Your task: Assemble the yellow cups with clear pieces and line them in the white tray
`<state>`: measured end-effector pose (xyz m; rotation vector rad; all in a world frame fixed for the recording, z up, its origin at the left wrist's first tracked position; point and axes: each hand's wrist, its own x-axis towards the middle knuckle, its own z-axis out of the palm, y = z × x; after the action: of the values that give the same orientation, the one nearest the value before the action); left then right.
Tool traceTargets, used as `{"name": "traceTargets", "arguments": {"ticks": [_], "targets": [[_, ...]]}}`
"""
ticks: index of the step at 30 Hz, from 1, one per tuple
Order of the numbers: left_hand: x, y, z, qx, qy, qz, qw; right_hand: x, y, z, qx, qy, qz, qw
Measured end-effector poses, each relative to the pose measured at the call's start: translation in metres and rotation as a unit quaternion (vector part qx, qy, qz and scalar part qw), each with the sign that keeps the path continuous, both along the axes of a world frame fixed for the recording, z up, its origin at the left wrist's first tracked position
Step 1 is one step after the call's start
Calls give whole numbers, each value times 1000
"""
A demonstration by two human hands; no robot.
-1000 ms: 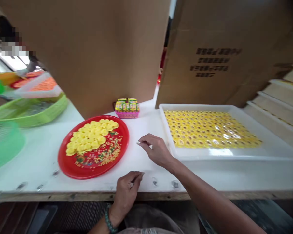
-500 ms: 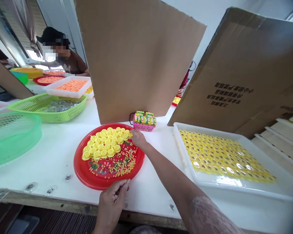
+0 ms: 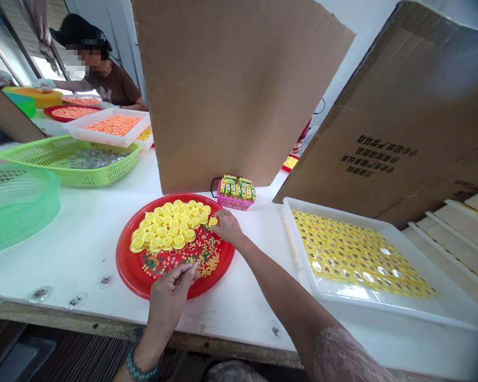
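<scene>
A round red tray (image 3: 124, 265) with a floral pattern lies on the white table. Small yellow round plastic pieces (image 3: 167, 225) are heaped over its far left part, and tiny pale yellow beads (image 3: 210, 257) are scattered over its near right part. At the right rim, my right hand (image 3: 228, 228) pinches one yellow round piece (image 3: 213, 222) by its edge. My left hand (image 3: 171, 292), a green bead bracelet (image 3: 141, 366) on its wrist, is over the tray's near side by the beads. Its thumb and fingertips are pressed together; whatever they hold is too small to make out.
Behind the tray stand a pink basket (image 3: 235, 203) of small yellow-green boxes and cardboard sheets (image 3: 239, 95). A white tray (image 3: 290, 233) of yellow pieces under clear domes is at right. Green baskets (image 3: 103, 178) are at left; a person (image 3: 117, 85) works beyond them.
My left hand has moved forward from the table's edge to over the red tray's near part. My right hand has drawn a yellow piece slightly away from the heap. The view has shifted a little.
</scene>
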<state>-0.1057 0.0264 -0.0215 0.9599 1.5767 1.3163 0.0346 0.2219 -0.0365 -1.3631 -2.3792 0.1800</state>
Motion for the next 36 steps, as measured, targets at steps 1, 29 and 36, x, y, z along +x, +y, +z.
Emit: {"name": "traceTargets", "arguments": {"ticks": [1, 29, 36], "targets": [[-2, 3, -1, -2, -10, 8, 1000, 2, -3, 1, 2, 2, 0, 1000], [38, 17, 19, -72, -343, -48, 935, 171, -216, 26, -151, 53, -157, 975], [78, -1, 17, -110, -295, -119, 942, 176, -231, 9, -237, 22, -143, 961]]}}
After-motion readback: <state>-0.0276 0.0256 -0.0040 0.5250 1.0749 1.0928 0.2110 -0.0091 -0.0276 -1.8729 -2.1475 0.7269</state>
